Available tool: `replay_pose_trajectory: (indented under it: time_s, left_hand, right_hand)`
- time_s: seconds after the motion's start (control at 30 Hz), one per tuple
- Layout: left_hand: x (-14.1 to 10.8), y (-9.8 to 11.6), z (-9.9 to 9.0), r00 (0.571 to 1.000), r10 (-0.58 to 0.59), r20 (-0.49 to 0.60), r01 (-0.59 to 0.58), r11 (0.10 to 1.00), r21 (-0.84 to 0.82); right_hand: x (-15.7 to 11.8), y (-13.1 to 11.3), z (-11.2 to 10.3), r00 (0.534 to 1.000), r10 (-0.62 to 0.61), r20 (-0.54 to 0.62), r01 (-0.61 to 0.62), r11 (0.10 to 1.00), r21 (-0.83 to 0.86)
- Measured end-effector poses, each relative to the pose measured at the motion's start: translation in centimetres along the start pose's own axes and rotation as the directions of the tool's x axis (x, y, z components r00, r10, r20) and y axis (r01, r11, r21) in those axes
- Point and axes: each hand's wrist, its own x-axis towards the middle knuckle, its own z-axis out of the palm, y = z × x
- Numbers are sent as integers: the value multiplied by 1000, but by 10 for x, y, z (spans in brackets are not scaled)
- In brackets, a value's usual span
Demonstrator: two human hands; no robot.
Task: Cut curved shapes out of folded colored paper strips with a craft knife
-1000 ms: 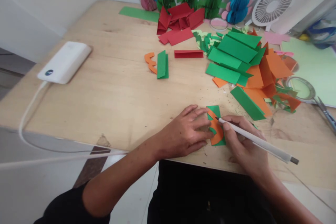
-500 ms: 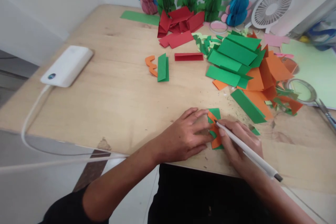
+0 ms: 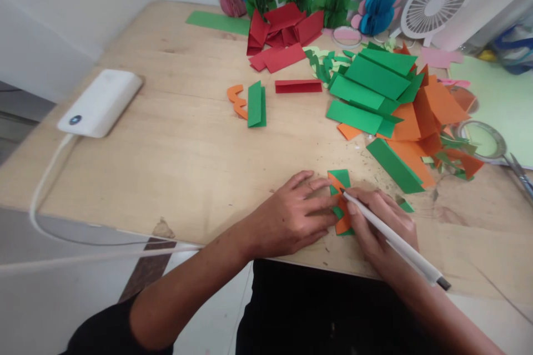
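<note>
Near the table's front edge, an orange paper cutout lies on a green piece of paper. My left hand is flat with fingers stretched out, its fingertips pressing on the left side of both papers. A white pen is gripped in my right hand, its dark tip touching the edge of the orange cutout. Parts of the cutout and the green paper are hidden under my fingers.
Folded green papers and orange papers pile up at right, beside a tape roll and scissors. Red papers, paper figures and a fan stand behind. A white power bank lies left.
The camera view has shifted slightly. Both hands stay in nearly the same place, with the pen tip still at the orange cutout's edge.
</note>
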Motion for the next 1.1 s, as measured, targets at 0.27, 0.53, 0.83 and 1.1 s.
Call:
replay_pose_trajectory:
  time_s: [0.27,0.53,0.83,1.1]
  left_hand:
    - [0,2,-1,999,-24,29,24,1000,-11]
    - [0,3,-3,999,-36,31,37,999,-25]
    - [0,3,-4,999,-38,-1,38,999,-36]
    - [1,4,-5,999,-50,-2,50,998,-37]
  right_hand:
    - [1,5,-4,984,164,73,-170,982,84]
    - [15,9,-4,938,292,189,-331,916,226]
    - [19,9,-3,920,322,224,-365,912,187]
    - [20,9,-1,919,322,226,-363,917,168]
